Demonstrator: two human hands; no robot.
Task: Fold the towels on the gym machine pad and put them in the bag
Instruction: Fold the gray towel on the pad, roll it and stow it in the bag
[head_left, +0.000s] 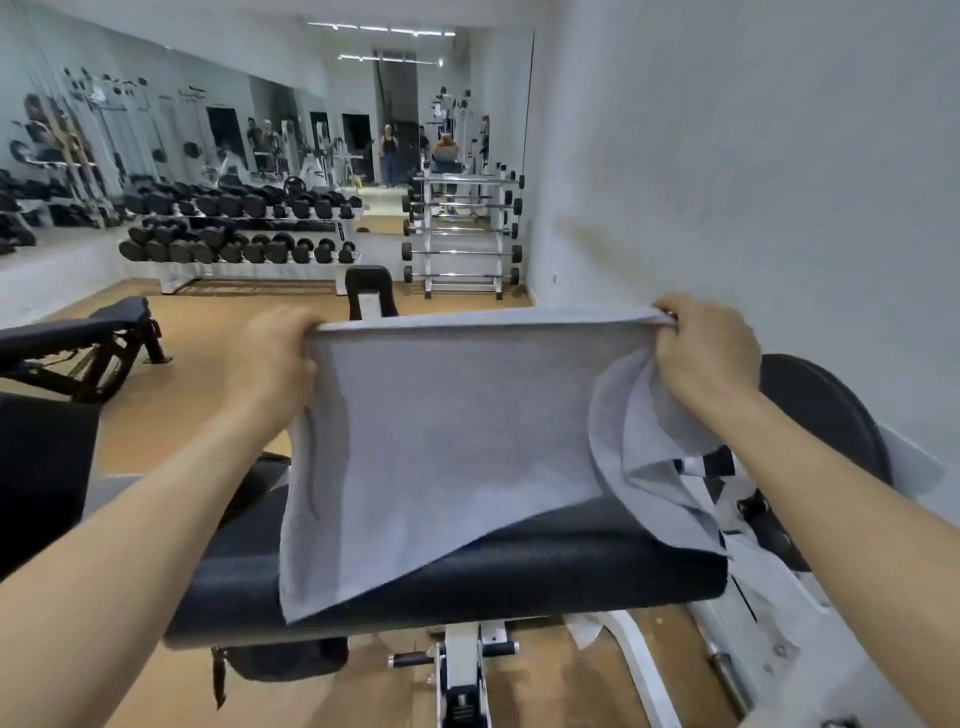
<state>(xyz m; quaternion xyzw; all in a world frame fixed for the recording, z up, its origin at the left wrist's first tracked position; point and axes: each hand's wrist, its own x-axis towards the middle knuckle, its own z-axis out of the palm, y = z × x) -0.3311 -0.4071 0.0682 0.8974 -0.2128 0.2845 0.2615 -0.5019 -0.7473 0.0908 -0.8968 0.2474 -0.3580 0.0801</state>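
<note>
A light grey towel (447, 441) hangs stretched in the air above the black gym machine pad (519, 577). My left hand (275, 358) grips its top left corner. My right hand (701, 353) pinches the top right corner, where the cloth bunches and a loose flap droops to the right. The towel's lower edge lies on the pad. A dark bag-like thing (285, 657) hangs below the pad's front left, mostly hidden.
The machine's white frame (462, 670) stands under the pad, with a round black pad (826, 410) at right by the white wall. A black bench (78, 338) sits at left. Dumbbell rack (239, 239) and barbell rack (462, 228) stand far back.
</note>
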